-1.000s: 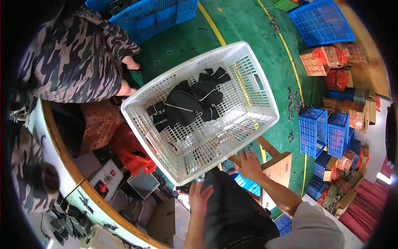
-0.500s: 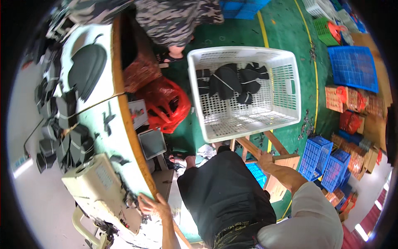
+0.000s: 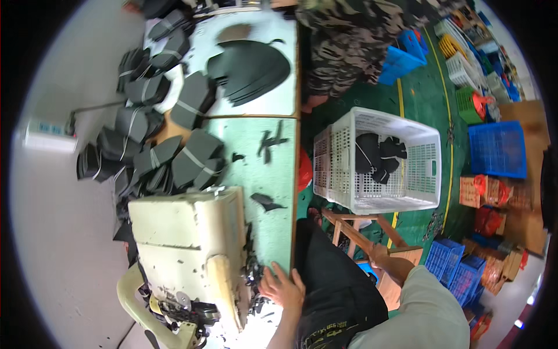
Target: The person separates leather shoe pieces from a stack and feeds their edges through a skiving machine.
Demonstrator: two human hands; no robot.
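Observation:
My left hand lies on the edge of the pale green worktable, fingers spread, beside a cream sewing machine. My right hand is closed around a rail of a wooden stool at my right side. Beyond the stool stands a white plastic crate with several black cut pieces in it, some tied with white strips. Bundles of dark grey pieces, also tied, are heaped on the table past the machine. Loose black scraps lie on the tabletop.
A fanned stack of dark pieces lies on the farther table. A person in camouflage clothing is beyond the crate. Blue crates and cartons line the right side of the green floor.
My view has swung left, so the table and sewing machine show more fully and the crate appears farther right. My left hand stays at the table edge; my right hand still holds the stool.

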